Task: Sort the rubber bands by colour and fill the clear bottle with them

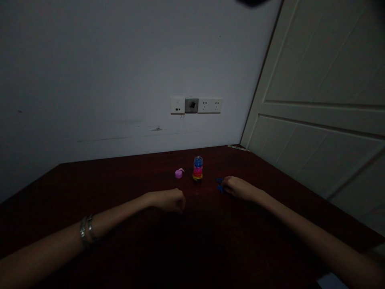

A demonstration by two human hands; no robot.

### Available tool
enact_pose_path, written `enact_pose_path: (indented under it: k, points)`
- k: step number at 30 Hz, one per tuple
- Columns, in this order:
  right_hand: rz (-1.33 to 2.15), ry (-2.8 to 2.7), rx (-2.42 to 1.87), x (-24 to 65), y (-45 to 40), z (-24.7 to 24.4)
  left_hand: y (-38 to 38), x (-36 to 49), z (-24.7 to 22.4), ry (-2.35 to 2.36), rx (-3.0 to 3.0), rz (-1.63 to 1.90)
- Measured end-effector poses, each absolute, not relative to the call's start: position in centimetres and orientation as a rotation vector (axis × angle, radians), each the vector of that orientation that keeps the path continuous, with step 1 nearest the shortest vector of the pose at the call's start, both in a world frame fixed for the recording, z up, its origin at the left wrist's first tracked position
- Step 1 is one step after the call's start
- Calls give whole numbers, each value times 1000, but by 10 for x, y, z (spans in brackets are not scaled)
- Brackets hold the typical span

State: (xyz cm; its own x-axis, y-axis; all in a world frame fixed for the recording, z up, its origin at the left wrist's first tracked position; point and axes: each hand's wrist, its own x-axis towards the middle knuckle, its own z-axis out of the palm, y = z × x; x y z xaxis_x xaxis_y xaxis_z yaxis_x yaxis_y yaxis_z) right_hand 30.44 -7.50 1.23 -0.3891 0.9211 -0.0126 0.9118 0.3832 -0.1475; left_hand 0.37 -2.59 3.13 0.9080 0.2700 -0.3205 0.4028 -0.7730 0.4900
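Note:
A small clear jar (197,168) stands upright and open on the table, filled with layers of yellow, pink and blue pieces. Left of it lies a pink-purple lid (178,174) with a thin strap. My right hand (237,187) rests on the table right of the jar, fingers bent down and pressed together on some small blue pieces (220,187). Their exact kind is too dark and small to tell. In front of the lid, my left hand (170,200) lies curled into a loose fist, apart from the jar; nothing shows in it.
The dark red table (120,180) meets a pale wall with a row of sockets (209,105). A white panelled door (319,120) borders the right side. A thin printed strip (238,148) lies at the far right corner. The light is dim.

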Motion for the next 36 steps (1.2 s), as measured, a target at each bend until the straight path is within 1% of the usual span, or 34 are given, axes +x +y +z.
enact_pose_path:
  k: [4,7,10,13,15,21,25,27,29,32,36]
  points:
    - [231,-2533,-1607,310,-70,8,-14,7,48,493,2492,-210]
    - [296,-2447,-1570,312,-68,4,5,16,82,549,2543,100]
    - [437,-2337,-1566,312,-65,8,26,33,115,643,2510,425]
    - [543,-2197,-1532,308,-57,24,41,57,128,683,2580,600]
    - [551,-2113,-1476,303,-50,40,48,73,126,702,2611,612]
    - [505,-2018,-1298,283,-22,95,64,91,113,649,2543,396]
    - [584,-2091,-1260,268,-3,115,68,77,115,667,2467,507]
    - [602,-2149,-1265,261,5,120,65,70,114,707,2415,575]
    - [582,-2205,-1265,254,11,122,60,67,106,695,2356,555]
    - [539,-2251,-1248,246,17,118,56,68,84,594,2260,483]
    - [504,-2303,-1277,241,17,107,57,77,51,623,2221,566]
